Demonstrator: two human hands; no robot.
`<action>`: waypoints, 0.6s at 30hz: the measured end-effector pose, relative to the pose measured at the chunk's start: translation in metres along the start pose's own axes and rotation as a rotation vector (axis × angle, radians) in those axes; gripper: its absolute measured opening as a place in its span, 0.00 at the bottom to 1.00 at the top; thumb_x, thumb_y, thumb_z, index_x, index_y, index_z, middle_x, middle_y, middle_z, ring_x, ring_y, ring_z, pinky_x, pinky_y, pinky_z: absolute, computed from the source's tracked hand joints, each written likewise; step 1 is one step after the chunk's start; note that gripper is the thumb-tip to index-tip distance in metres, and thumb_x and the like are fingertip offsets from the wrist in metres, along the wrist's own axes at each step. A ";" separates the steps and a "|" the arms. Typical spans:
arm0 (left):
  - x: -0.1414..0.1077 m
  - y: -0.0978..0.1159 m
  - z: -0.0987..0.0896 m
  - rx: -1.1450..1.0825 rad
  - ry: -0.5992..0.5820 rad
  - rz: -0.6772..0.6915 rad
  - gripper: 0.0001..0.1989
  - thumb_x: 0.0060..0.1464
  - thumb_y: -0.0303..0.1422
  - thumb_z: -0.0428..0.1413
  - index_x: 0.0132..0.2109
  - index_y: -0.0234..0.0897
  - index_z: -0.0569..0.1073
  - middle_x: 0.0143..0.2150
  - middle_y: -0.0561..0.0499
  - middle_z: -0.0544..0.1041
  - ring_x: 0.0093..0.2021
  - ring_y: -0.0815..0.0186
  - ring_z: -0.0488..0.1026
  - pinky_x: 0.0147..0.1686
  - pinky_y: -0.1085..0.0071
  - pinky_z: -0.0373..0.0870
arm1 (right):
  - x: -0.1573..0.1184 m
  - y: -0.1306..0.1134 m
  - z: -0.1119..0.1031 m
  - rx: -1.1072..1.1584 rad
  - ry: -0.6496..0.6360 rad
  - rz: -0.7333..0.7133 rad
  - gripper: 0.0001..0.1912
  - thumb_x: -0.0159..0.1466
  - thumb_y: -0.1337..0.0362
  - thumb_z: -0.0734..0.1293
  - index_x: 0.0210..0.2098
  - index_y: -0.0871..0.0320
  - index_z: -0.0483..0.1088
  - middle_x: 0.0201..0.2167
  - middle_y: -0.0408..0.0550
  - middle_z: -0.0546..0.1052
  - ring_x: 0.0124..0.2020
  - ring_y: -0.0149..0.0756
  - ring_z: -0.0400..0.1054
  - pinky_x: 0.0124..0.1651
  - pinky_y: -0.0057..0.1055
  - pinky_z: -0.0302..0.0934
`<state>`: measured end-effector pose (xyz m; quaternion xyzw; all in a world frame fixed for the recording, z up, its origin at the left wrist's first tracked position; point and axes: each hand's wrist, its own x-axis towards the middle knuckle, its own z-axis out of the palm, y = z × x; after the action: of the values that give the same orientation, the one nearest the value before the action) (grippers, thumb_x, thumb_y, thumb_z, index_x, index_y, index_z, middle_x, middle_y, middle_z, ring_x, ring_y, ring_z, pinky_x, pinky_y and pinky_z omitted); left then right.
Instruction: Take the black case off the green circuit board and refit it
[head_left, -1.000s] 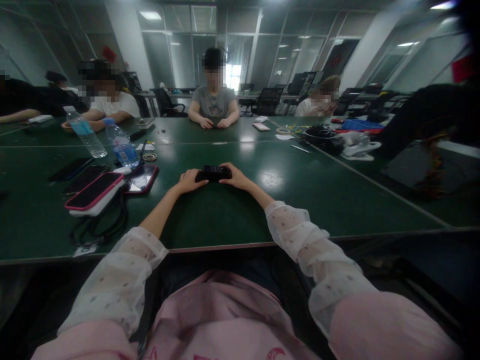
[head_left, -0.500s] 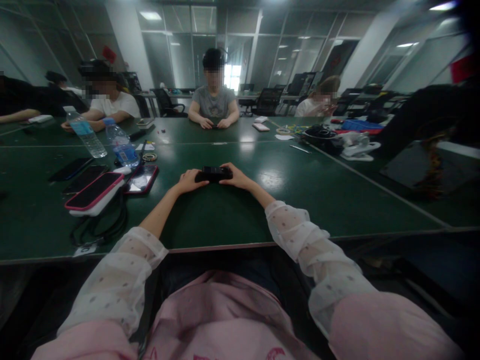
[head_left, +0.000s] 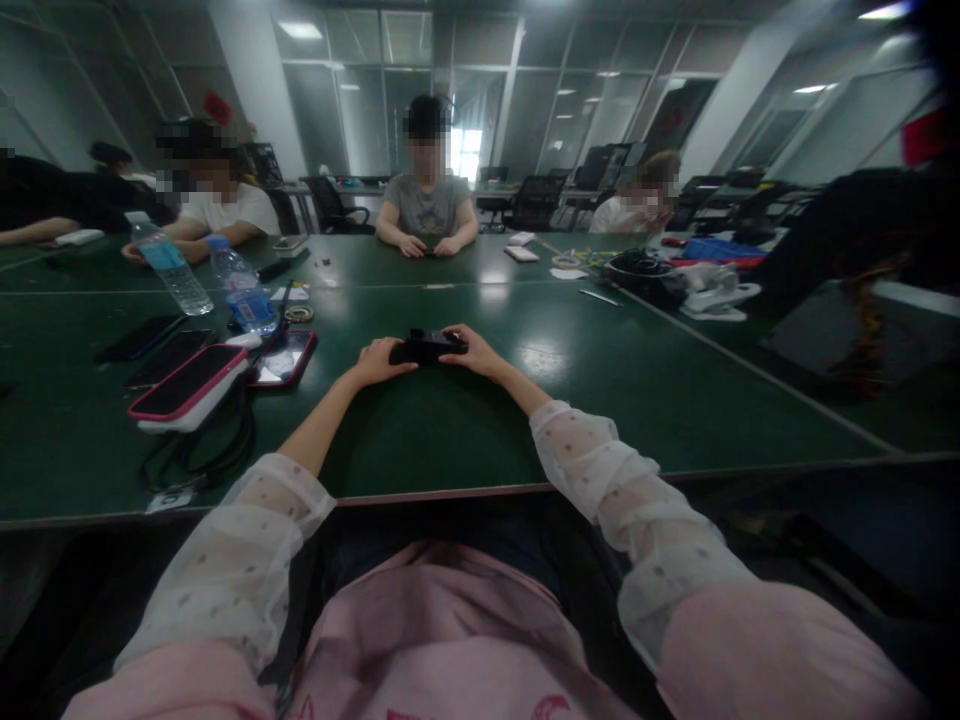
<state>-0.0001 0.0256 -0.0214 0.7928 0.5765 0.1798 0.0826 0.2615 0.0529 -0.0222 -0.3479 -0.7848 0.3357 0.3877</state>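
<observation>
A small dark black box-shaped object (head_left: 429, 346) rests on the green table in front of me, held between my two hands. My left hand (head_left: 380, 362) is closed around its left end, with the thumb along the near side. My right hand (head_left: 478, 355) grips the right end, its thumb on the near edge and the fingers over the top. A raised dark part shows on top of the object, left of its middle. Its exact kind is too dark and small to tell.
Left of my hands lie a pink-rimmed phone (head_left: 191, 382) on a white block, a second phone (head_left: 283, 358), black straps and two water bottles (head_left: 244, 290). Across the green table (head_left: 442, 430) sits a person in grey (head_left: 427, 210). A pen (head_left: 600, 298) and a white clamp (head_left: 720, 300) are at right.
The top of the black object looks different: a part now stands up from it. My right fingers and thumb have shifted slightly on its right end. My left hand stays put.
</observation>
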 end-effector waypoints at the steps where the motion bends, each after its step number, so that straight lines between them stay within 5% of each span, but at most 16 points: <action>1: 0.000 0.000 0.000 0.000 0.001 0.001 0.37 0.51 0.58 0.53 0.60 0.41 0.65 0.60 0.42 0.69 0.62 0.48 0.63 0.59 0.52 0.60 | 0.000 -0.001 0.000 0.002 0.002 0.008 0.33 0.50 0.55 0.76 0.52 0.56 0.65 0.48 0.51 0.72 0.50 0.44 0.68 0.56 0.49 0.61; 18: 0.001 -0.002 0.000 -0.002 0.004 0.024 0.32 0.54 0.57 0.51 0.59 0.43 0.68 0.62 0.44 0.69 0.63 0.50 0.62 0.60 0.51 0.59 | 0.004 -0.009 -0.009 0.076 0.078 -0.018 0.34 0.49 0.53 0.76 0.53 0.54 0.64 0.48 0.51 0.73 0.51 0.46 0.67 0.58 0.49 0.59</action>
<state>-0.0011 0.0273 -0.0222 0.7992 0.5668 0.1830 0.0802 0.2650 0.0539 -0.0095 -0.3387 -0.7589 0.3478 0.4340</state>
